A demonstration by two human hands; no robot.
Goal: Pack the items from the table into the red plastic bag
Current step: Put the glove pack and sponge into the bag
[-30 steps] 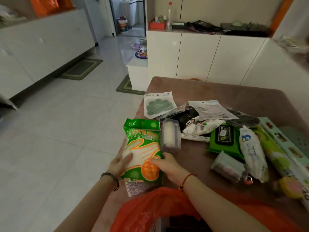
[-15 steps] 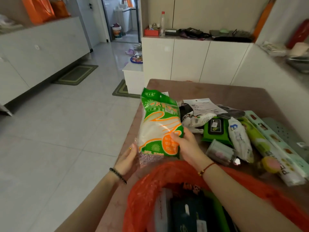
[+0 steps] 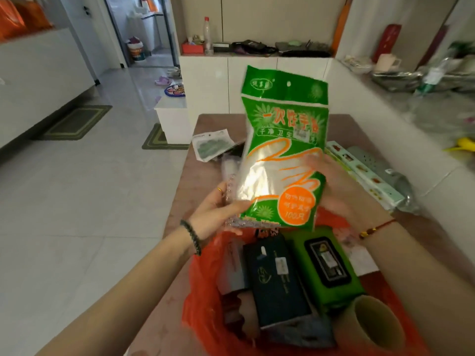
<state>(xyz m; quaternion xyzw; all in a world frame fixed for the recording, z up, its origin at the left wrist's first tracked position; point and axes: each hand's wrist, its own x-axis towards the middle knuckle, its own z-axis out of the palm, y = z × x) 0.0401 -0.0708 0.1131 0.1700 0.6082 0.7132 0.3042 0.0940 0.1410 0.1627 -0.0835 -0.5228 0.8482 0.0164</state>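
Head view only: glove packet (image 3: 282, 147) held upright above the open mouth of the red bag (image 3: 203, 286), likely lined up so it can drop straight in. Left hand (image 3: 218, 214) pinches the packet's lower left corner together with a clear crinkly wrapper (image 3: 230, 201) behind it; right hand (image 3: 331, 186) supports the packet from behind on the right, fingers spread flat, blurred. Bag sits at the near table (image 3: 205, 176) edge and already holds a dark blue box (image 3: 277, 278), a green wipes pack (image 3: 326, 268) and a cup (image 3: 375, 325). Other items remain on the table beyond the packet, mostly hidden.
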